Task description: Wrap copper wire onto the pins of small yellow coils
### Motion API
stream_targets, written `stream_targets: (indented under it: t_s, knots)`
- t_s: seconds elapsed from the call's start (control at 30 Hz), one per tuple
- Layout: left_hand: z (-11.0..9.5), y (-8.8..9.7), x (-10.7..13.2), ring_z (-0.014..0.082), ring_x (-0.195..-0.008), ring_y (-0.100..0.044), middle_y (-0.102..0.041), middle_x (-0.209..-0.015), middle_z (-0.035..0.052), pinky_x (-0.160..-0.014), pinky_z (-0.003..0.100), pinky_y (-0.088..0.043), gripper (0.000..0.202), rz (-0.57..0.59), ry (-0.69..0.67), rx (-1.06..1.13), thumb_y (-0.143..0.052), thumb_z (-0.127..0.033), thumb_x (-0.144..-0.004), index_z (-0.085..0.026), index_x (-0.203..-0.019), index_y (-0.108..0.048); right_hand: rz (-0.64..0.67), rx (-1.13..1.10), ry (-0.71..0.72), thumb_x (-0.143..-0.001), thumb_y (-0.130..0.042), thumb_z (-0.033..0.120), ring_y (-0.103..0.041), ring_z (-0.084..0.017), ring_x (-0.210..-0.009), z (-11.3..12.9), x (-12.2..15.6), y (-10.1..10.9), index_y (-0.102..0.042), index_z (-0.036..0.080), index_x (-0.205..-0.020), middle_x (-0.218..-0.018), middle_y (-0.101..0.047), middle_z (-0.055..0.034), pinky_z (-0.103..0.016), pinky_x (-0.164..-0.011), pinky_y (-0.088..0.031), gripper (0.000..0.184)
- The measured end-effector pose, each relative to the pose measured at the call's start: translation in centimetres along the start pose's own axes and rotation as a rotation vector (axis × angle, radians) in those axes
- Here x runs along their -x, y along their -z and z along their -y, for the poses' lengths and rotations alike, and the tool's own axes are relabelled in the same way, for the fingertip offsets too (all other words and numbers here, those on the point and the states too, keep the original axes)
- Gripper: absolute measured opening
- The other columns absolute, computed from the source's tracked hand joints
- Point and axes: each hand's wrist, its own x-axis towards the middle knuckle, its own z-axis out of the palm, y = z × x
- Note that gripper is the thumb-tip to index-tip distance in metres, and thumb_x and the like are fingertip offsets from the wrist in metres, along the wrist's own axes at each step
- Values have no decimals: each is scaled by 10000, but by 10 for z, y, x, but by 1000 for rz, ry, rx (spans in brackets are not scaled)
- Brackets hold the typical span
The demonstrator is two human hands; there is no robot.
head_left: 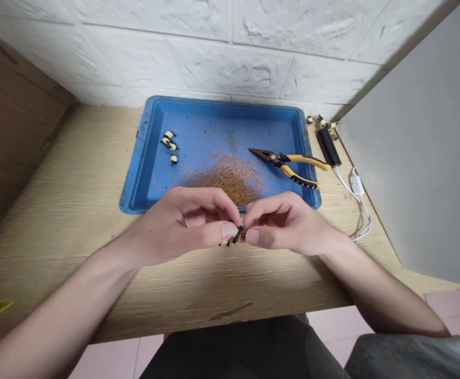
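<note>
My left hand [186, 223] and my right hand [283, 221] meet above the front edge of a wooden table [75, 210]. Between the fingertips of both hands sits a small black and yellow electronic part [237, 235], pinched from each side. Both hands have their fingers curled in. Just behind them stands a blue plastic tray [150, 152] holding a heap of thin copper wire [227, 178], three small yellow and black parts [170, 143] at its left, and needle-nose pliers [289, 164] with yellow handles at its right.
A black cylindrical device [328, 146] with a white cable [356, 195] lies right of the tray, with more small parts [320, 121] behind it. A white brick wall stands at the back, a grey panel [423, 142] at the right, a brown board at the left.
</note>
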Motion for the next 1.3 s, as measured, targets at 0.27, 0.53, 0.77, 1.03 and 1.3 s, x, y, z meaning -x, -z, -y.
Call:
stream_targets:
  t_s: [0.27,0.53,0.77,1.03,1.3]
  knots:
    - [-1,-2,-2,73,-650,-647,-740,-734,-39,-600,110,-493,101,17,-4,-5,-743,-105,-803,-203,-829,-749,-15,-12,-45,-670,-792,-20,-508,-52,-535,0,-1,0,-783,142,-702,-606,-667,58,-184,-538,-443,165]
    - [3,-1,-2,61,-697,-672,-756,-778,-56,-637,94,-493,160,82,21,44,-736,-70,-823,-225,-861,-755,8,60,-13,-698,-748,13,-490,-51,-559,-1,-2,1,-741,134,-699,-627,-637,61,-193,-550,-404,121]
    - [0,-1,-2,64,-688,-667,-755,-763,-50,-639,99,-504,148,58,25,46,-748,-67,-798,-210,-837,-749,41,27,-32,-705,-768,23,-516,-49,-567,-2,-2,1,-744,144,-732,-642,-663,63,-189,-576,-437,127]
    - [0,-1,-1,70,-675,-664,-769,-773,-40,-614,113,-500,152,55,1,75,-744,-61,-797,-208,-833,-756,92,-6,-43,-718,-820,66,-565,-58,-586,-4,-3,4,-747,158,-784,-692,-713,42,-178,-558,-453,135]
    - [0,-3,-2,75,-660,-646,-755,-754,-37,-608,128,-488,111,54,7,55,-739,-96,-799,-203,-826,-748,76,-10,-79,-695,-826,39,-542,-47,-573,-3,-2,5,-770,144,-764,-669,-695,53,-179,-578,-449,137]
